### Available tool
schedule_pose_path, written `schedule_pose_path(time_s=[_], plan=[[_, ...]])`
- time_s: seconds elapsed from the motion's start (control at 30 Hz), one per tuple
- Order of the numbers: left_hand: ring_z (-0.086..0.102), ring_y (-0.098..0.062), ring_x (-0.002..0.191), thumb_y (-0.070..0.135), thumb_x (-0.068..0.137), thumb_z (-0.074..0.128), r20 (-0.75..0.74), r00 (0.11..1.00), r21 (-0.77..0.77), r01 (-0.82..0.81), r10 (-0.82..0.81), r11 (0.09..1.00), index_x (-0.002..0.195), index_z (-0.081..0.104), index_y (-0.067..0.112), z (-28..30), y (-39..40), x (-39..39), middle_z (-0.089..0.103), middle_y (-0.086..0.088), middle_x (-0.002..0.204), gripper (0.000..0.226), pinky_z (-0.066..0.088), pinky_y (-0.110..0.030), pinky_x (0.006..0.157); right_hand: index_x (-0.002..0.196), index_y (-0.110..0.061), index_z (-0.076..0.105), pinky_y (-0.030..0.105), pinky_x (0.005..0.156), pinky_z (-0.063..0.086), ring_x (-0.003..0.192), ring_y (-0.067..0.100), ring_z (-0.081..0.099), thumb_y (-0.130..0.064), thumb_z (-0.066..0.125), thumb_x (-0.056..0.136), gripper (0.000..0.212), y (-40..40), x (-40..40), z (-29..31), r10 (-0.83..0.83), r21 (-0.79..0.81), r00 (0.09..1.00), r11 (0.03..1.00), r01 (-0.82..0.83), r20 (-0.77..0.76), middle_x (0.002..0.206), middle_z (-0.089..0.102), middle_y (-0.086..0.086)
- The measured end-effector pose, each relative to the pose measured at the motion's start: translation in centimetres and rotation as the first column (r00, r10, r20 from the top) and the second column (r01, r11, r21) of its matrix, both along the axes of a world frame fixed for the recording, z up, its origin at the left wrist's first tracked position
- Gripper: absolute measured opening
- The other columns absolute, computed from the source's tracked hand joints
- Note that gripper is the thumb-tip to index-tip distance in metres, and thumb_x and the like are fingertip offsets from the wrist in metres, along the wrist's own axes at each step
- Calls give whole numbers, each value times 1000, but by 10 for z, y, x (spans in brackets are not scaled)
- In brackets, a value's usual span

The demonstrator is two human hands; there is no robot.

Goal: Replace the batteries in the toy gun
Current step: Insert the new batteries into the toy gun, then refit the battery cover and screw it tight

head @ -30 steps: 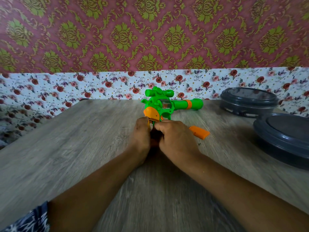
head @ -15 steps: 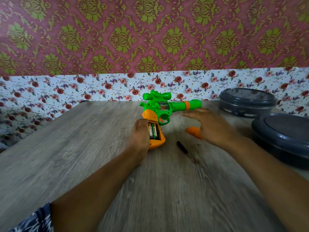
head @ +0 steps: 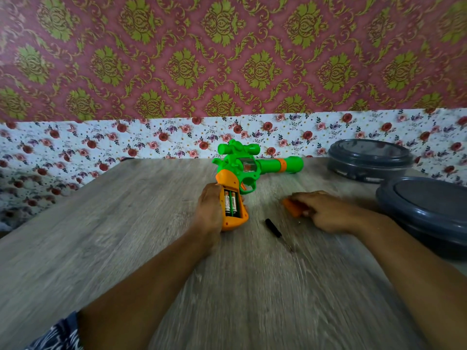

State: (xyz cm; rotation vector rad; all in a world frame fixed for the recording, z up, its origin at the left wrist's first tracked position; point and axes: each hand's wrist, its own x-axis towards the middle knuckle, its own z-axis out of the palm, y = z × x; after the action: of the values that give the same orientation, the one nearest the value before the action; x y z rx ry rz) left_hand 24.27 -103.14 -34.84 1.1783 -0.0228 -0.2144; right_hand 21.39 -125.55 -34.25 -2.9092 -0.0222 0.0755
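From my remote seat I see a grey wood-grain table (head: 106, 248) filling the lower view, its far edge against the wall. The upper wall (head: 177, 54) wears maroon paper with gold-green damask medallions; below it runs a white band (head: 75, 145) scattered with small red roses (slightly blurred at the left). The light is soft and even.

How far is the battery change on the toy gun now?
Done: the grip compartment of the toy gun is open and two batteries sit inside; whether they are old or new cannot be told. In hand: the left hand holds the grip, and the right hand takes the orange cover. Left: fit the cover, probably fasten it with the screwdriver on the table.
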Motion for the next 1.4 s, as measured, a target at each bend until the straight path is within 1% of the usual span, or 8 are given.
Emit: schedule_pose_path(time_s=[0.27,0.5,0.63,0.7,0.93,1.1,1.27,1.4], plan=[[62,-25,74,23,101,26,129,988,45,82,-87,996,126,44,7,1,3,-4,63,-15,90,35,57,-26,53,141,-20,23,39,99,34,126,31,37,-14,51,90,58,17,-6,12,-73,74,977,996,59,202,144,32,13],[63,-21,70,22,99,30,154,984,125,68,-87,990,98,55,14,0,3,1,64,-12,86,27,53,-31,59,130,-16,42,-1,69,32,100,8,43,-16,60,87,46,94,-24,26,189,277,857,894,-352,480,130,44,1],[63,-7,49,19,98,31,203,972,147,86,-115,985,84,57,15,-2,4,2,66,3,56,30,50,-19,43,125,-19,46,33,92,43,111,20,49,-18,64,83,46,106,-24,12,237,203,836,904,-376,495,129,49,2],[61,-6,44,22,100,29,205,972,133,89,-115,987,82,55,15,-3,4,4,64,5,51,33,46,-17,39,125,-18,47,39,93,44,112,21,49,-17,64,82,46,105,-23,9,219,193,833,913,-358,508,128,49,3],[64,-9,51,23,100,32,190,973,98,112,-129,989,86,60,13,-5,5,6,67,-2,64,33,51,-21,43,126,-18,49,38,92,45,109,20,49,-11,62,81,47,105,-20,6,201,184,829,923,-339,522,124,45,3],[68,-12,59,20,97,34,202,967,64,142,-152,988,89,61,12,-6,8,8,71,1,66,29,55,-26,50,126,-22,52,19,85,38,93,5,44,-11,65,80,49,101,-20,7,160,210,834,927,-311,528,119,48,0],[67,-26,85,18,96,34,195,962,32,191,-194,981,99,61,14,-5,10,7,70,-10,95,28,54,-39,73,121,-26,55,32,87,46,97,8,48,-17,70,78,47,100,-20,8,104,235,831,934,-271,546,117,51,-3],[67,-24,82,16,94,33,211,953,35,217,-219,976,101,61,13,-4,10,7,68,-12,97,28,54,-35,68,115,-28,55,37,87,48,102,10,53,-17,74,71,49,99,-18,5,63,293,831,919,-264,553,116,53,-2]])
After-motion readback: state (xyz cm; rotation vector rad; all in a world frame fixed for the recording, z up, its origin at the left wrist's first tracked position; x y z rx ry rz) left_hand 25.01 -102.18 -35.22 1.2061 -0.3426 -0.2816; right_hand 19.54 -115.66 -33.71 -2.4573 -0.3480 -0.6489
